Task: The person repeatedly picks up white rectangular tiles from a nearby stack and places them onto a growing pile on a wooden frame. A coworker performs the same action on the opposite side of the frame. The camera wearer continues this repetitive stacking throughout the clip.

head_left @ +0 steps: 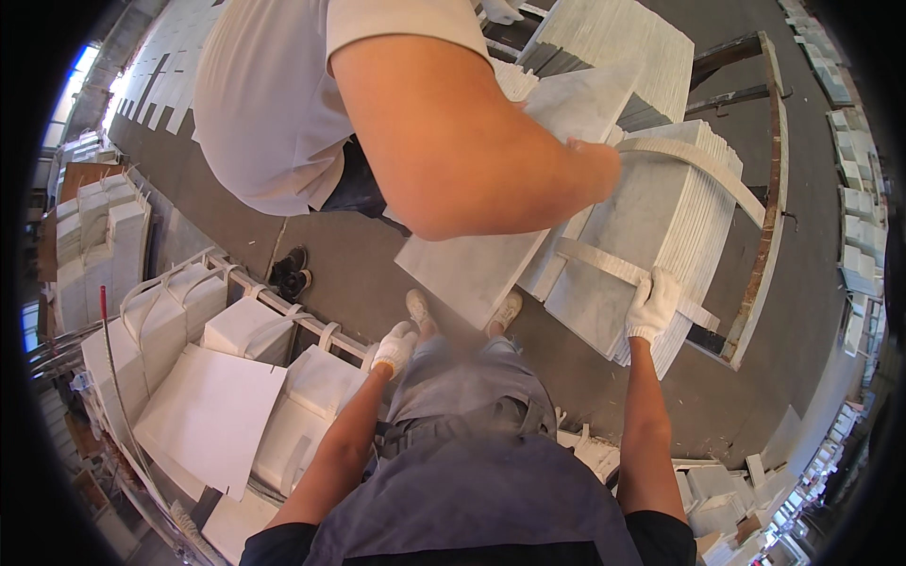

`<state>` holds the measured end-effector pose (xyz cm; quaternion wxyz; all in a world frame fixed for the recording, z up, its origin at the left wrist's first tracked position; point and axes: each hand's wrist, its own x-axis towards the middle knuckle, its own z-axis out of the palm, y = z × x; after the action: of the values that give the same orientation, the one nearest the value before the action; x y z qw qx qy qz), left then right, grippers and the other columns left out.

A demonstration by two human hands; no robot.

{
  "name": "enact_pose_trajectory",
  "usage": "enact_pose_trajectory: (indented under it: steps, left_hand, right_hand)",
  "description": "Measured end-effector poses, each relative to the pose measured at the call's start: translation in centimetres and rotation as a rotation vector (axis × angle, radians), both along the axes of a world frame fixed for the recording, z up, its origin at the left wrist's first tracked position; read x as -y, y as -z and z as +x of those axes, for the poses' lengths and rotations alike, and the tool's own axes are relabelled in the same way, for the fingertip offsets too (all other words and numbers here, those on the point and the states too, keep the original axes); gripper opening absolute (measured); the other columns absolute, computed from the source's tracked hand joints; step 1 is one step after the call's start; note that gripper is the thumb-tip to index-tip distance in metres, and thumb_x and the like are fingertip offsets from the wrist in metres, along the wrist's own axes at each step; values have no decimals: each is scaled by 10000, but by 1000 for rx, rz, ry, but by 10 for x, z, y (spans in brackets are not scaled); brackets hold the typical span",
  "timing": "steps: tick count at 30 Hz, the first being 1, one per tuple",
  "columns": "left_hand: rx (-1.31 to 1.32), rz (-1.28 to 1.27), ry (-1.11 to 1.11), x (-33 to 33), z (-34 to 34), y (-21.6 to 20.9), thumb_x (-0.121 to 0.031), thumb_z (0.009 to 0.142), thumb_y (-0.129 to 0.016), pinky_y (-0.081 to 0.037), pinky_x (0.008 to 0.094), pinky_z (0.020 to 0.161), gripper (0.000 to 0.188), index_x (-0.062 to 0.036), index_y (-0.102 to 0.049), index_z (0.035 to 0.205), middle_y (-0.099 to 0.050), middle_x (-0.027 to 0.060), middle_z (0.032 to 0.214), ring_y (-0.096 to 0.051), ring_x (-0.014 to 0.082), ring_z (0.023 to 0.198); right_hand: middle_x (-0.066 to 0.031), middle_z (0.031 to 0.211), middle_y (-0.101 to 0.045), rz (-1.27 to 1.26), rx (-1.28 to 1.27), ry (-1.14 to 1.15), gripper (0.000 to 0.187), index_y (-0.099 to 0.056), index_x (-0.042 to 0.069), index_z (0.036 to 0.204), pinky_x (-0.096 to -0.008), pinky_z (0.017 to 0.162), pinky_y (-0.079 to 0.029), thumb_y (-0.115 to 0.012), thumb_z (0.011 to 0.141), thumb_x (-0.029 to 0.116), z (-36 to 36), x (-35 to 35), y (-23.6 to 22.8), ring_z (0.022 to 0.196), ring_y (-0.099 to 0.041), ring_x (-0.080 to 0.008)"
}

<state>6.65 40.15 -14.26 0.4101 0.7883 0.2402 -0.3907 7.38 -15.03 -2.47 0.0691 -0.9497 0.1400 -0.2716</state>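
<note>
My right hand (653, 304), in a white knit glove, rests on the near end of a strapped stack of grey-white stone slabs (613, 222). Its thumb and fingers are apart, touching the stack beside a pale flat strap (599, 261). By my left knee hangs my left hand (396, 347), gloved too; its fingers are curled together and nothing shows in them. In front of me a co-worker's bare arm (453, 141) reaches across a large marble slab (477, 269), which leans against the stack. That arm hides the slab's middle and the co-worker's grip.
A rusty metal frame (769, 208) stands right of the stack, with another slab stack (613, 47) behind. At left a rack holds strapped white blocks (250, 330) and a loose square tile (212, 415). Dark shoes (291, 274) stand on the grey floor (349, 259).
</note>
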Motion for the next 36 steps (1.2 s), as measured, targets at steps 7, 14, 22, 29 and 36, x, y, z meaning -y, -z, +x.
enact_pose_trajectory:
  steps: [7, 14, 22, 29, 36]
  left_hand:
    - [-29, -38, 81, 7, 22, -41, -301, 1023, -660, -607, 372, 913, 631, 5, -569, 1567, -750, 175, 1321, -765, 239, 1037]
    - [0, 25, 148, 5, 22, -28, -313, 1016, -643, -605, 401, 953, 616, -30, -584, 1560, -724, 214, 1365, -770, 282, 1100]
    - [-45, -15, 113, 17, 27, -42, -308, 1014, -647, -603, 408, 944, 623, -72, -568, 1585, -733, 199, 1353, -765, 290, 1077]
    - [-59, -10, 95, 9, 20, -24, -298, 1020, -659, -624, 436, 862, 642, -91, -545, 1617, -739, 173, 1318, -761, 268, 999]
    - [-38, 19, 125, 2, 20, -23, -286, 1013, -678, -623, 406, 892, 659, -36, -547, 1608, -737, 171, 1347, -761, 256, 1010]
  right_hand:
    - [-217, 1260, -711, -15, 18, 13, 329, -718, -3, 1261, -541, 1082, -505, -736, 962, 130, -3, 3, 6, 1222, -634, -451]
    - [-242, 1242, -705, 56, -3, 19, 316, -706, -6, 1279, -558, 1049, -497, -699, 1000, 143, -3, 5, 8, 1171, -628, -468]
    - [-221, 1233, -718, 23, -10, 16, 289, -708, 5, 1248, -534, 1048, -515, -694, 975, 98, -7, 6, 10, 1151, -650, -444]
    - [-217, 1206, -704, 29, 27, -16, 278, -709, 1, 1242, -563, 1010, -509, -686, 1047, 199, -5, 6, 7, 1143, -626, -467]
    - [-222, 1284, -698, 31, -16, 37, 309, -703, 7, 1280, -564, 1062, -492, -694, 1037, 197, -7, 4, 10, 1217, -617, -460]
